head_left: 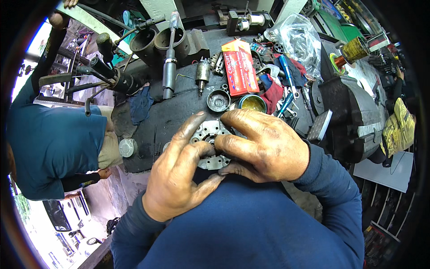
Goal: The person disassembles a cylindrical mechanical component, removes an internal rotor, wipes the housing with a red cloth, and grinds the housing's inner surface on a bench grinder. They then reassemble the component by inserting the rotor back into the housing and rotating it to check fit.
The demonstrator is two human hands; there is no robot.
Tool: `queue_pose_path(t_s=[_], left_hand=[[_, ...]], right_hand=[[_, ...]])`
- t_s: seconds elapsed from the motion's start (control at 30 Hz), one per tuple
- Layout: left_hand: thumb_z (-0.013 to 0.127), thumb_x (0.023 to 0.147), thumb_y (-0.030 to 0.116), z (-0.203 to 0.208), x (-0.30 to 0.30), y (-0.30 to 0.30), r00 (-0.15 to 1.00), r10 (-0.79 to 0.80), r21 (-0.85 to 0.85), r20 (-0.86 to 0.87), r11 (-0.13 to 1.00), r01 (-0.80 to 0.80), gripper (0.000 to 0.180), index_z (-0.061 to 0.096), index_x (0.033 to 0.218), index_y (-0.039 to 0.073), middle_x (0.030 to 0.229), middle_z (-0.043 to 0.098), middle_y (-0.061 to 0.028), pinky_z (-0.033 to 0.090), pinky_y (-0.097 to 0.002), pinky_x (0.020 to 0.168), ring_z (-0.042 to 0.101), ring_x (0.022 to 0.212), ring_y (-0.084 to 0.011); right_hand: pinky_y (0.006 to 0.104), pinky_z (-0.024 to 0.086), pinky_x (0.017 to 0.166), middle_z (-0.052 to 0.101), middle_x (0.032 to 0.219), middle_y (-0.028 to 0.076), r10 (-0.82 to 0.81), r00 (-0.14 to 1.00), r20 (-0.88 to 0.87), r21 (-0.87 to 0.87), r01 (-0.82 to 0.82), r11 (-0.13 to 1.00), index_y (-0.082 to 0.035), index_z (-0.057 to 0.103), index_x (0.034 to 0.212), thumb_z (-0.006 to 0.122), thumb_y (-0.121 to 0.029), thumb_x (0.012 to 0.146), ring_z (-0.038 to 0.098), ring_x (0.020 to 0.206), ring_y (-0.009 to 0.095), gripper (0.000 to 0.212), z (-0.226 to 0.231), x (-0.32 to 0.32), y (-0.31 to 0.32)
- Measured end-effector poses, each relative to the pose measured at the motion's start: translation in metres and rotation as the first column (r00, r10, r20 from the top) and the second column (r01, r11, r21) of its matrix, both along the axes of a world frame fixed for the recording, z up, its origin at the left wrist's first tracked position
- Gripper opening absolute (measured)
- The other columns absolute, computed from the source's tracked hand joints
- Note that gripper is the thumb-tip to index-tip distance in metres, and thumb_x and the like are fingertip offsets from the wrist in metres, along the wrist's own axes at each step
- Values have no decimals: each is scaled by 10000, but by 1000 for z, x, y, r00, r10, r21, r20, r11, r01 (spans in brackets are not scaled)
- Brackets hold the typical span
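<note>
A round silver metal housing (215, 162) with several holes around its face sits at the near edge of the dark workbench (154, 119), right in front of me. My left hand (172, 179) grips it from the left, index finger along the far rim and thumb at the near rim. From the right, my right hand (264, 145) is closed over it, with curled fingertips at the central bore and the thumb at the near edge. The fingers cover much of the housing, and any small part under them is hidden.
Just beyond lie a round metal cup (218, 101), a tin of yellowish grease (252, 104) and a red box (239, 67). Wrenches (291, 87), rags and a cylindrical motor part (203, 74) lie around them. Another person in a teal shirt (58, 148) stands at left.
</note>
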State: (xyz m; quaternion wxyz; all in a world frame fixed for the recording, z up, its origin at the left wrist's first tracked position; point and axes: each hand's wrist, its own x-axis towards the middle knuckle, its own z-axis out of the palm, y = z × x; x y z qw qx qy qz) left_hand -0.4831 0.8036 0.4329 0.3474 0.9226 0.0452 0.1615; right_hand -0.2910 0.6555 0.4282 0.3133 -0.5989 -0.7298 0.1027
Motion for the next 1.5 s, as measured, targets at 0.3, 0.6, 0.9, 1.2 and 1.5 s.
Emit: queue_pose_path(t_s=[0.3,0.6,0.9,1.2,1.5], left_hand=[[902,665,157,-9,5,-17,985,132,267,113,951,-158,511,630,1069,2,1370,595,-284,566,-476,912,668,1108,-433],[946,619,245,-17,7,-12,982,114,158,152,978,-138,483,647,944,49,1292,653,-211,505,-486,924,660,1106,-370],[875,613,184,-9,-6,4,997,-18,81,71,997,12,442,678,994,77,1369,628,-219,442,-537,1006,631,1228,-341],[895,598,128,-23,-4,-5,992,11,132,128,991,-28,500,668,1042,91,1446,606,-211,441,-515,1025,622,1277,-329],[958,694,222,-28,2,21,977,-128,-225,171,960,165,421,744,1044,123,1539,474,-265,473,-500,1091,588,1296,-422]], right_hand=[[453,528,784,566,1021,166,56,998,35,42,-57,997,-55,648,1066,828,-351,792,628,908,356,441,2,7,7],[439,508,740,548,972,153,92,991,98,117,-103,988,-64,651,1061,782,-473,802,601,842,339,502,-7,6,9],[427,491,751,537,990,136,38,999,18,117,-40,992,-85,652,1023,817,-369,775,592,863,318,412,-7,-7,3],[441,527,839,601,1127,163,14,1000,-4,132,-13,991,-93,661,1113,835,-340,785,645,1004,340,447,-10,-2,-6],[467,529,904,604,1238,188,-34,999,11,106,33,994,-109,669,1170,840,-342,800,648,1121,371,469,-8,-4,-12]])
